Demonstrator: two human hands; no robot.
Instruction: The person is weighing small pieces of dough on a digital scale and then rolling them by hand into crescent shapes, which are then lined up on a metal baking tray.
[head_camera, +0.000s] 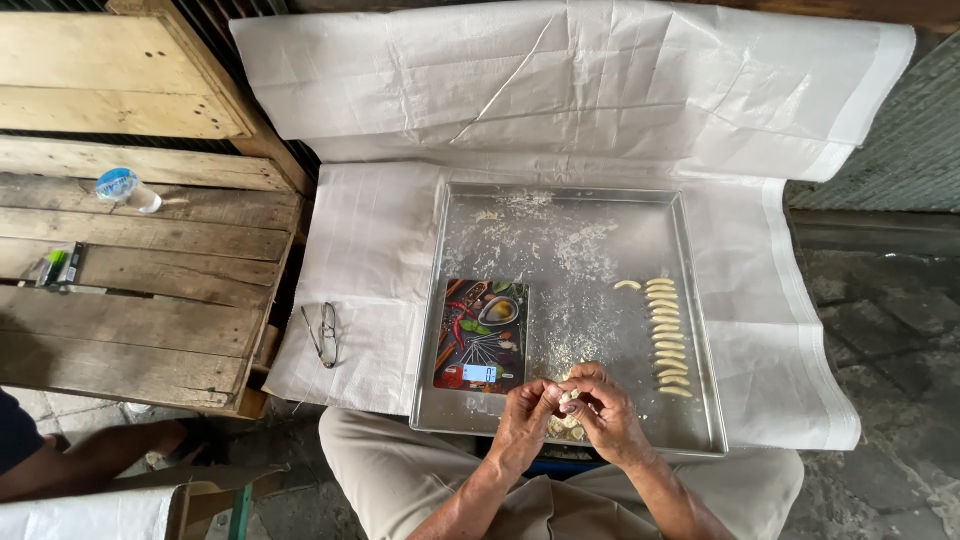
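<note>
I see my left hand (527, 408) and right hand (600, 405) pressed together, fingers pinching a small dough piece (568, 399) between them over the metal tray (560, 440). Shaped dough pieces (667, 336) line up beyond my right hand; a kitchen scale (481, 336) sits just beyond my left.

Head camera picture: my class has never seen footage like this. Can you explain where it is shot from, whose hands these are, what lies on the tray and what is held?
The camera sits on a person's head and looks down at their lap. The left hand and right hand meet over a metal tray, pinching a small piece of dough. On the floury tray lie a kitchen scale with a picture top and a column of shaped dough pieces. Eyeglasses rest on the white sheet to the left.
</note>
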